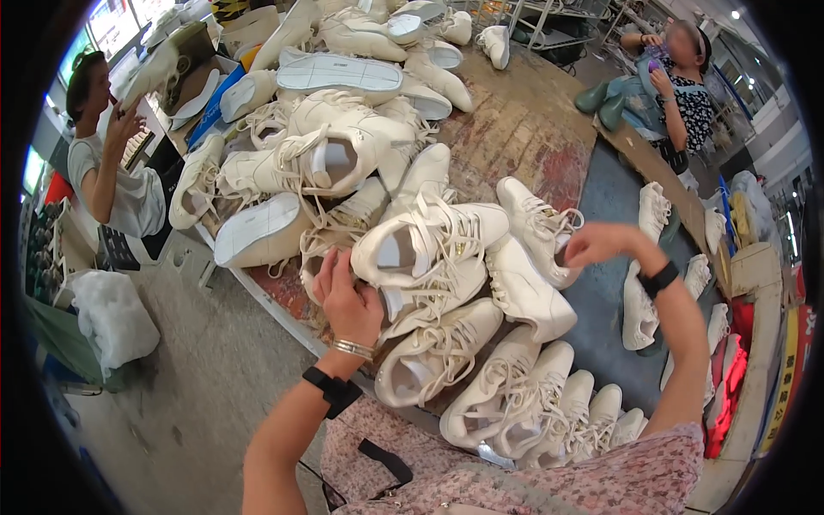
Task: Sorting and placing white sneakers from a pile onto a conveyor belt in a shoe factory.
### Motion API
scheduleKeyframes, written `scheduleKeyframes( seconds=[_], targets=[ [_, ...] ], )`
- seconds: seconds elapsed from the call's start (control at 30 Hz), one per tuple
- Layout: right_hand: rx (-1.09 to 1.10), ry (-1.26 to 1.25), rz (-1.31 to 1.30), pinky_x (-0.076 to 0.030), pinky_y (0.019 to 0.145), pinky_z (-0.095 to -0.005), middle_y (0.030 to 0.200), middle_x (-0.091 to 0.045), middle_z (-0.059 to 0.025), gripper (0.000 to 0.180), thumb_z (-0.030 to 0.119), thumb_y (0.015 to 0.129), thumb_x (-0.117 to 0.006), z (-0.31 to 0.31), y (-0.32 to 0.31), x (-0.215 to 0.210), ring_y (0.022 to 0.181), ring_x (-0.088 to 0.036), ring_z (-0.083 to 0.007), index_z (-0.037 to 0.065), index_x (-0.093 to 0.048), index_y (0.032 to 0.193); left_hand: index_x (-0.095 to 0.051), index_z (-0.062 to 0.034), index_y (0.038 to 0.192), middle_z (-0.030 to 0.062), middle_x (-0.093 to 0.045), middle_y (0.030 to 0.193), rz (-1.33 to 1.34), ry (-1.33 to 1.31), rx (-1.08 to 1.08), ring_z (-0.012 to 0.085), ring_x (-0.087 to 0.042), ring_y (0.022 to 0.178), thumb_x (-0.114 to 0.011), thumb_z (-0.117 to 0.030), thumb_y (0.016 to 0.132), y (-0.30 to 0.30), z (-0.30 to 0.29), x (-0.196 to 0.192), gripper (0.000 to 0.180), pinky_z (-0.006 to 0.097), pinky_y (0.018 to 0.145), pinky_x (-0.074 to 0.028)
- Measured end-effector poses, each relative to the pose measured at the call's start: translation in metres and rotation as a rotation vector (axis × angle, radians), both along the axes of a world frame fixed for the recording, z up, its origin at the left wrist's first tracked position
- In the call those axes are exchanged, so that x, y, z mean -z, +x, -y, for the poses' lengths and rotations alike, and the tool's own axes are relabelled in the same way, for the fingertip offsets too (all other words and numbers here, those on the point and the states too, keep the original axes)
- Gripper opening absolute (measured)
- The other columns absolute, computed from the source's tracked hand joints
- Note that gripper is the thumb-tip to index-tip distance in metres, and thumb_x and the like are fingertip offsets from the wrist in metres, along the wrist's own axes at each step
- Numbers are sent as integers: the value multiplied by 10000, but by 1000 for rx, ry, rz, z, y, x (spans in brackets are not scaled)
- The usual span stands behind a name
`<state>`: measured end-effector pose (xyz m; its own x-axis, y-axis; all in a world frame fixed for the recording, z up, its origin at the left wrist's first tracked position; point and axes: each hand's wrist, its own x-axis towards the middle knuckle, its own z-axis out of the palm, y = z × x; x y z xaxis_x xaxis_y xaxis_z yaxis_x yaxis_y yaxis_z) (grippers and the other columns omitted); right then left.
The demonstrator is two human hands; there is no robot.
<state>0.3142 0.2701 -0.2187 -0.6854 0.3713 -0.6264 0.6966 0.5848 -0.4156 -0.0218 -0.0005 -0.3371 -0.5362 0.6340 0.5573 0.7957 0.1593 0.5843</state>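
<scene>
Cream-white laced sneaker (429, 245) lies on top of a heap of like shoes, sole side tilted away, its opening facing up. The left hand (348, 300) presses against its lower left edge, fingers curled into the pile beneath it; whether it grips a shoe or only rests there cannot be told. The right hand (596, 245) hangs to the sneaker's right, fingers bent down and touching a second sneaker (536, 225) at its collar. A row of paired shoes (549, 403) stands nearer the body. All rest on a worn, red-stained surface (524, 129). Two other persons work at its far corners.
</scene>
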Motion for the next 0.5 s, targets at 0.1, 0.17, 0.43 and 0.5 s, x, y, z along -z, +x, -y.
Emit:
scheduleKeyframes(
  seconds=[0.1,0.17,0.43,0.5],
  targets=[
    [-40,369,-35,-512,749,-342,913,-685,-136,304,244,769,-651,-52,-91,-49,843,-658,-256,29,-681,982,-516,10,1233,252,-495,1258,-3,-43,-10,402,-430,1188,-528,-22,698,-7,9,-10,536,477,1022,-279],
    [-22,481,-167,-508,769,-354,961,-678,-168,352,253,744,-643,-81,-162,-61,873,-653,-282,23,-675,1008,-512,22,1232,259,-503,1236,34,-29,-2,411,-429,1193,-540,-66,690,-9,11,-9,550,482,1027,-282],
    [-46,570,-668,-401,1007,-363,1274,-525,-245,898,485,663,-736,-143,-418,-2,1167,-518,-365,-25,-430,1337,-553,-4,1174,231,-548,1188,106,-70,-5,364,-497,1114,-568,-40,645,-2,11,-17,531,436,974,-328],
    [36,376,-592,-403,1006,-358,1268,-529,-250,948,528,643,-744,-146,-440,1,1170,-519,-355,-31,-427,1341,-554,-6,1174,219,-569,1168,119,-56,-13,359,-505,1118,-570,-34,641,0,8,-17,534,437,976,-323]
  ],
)
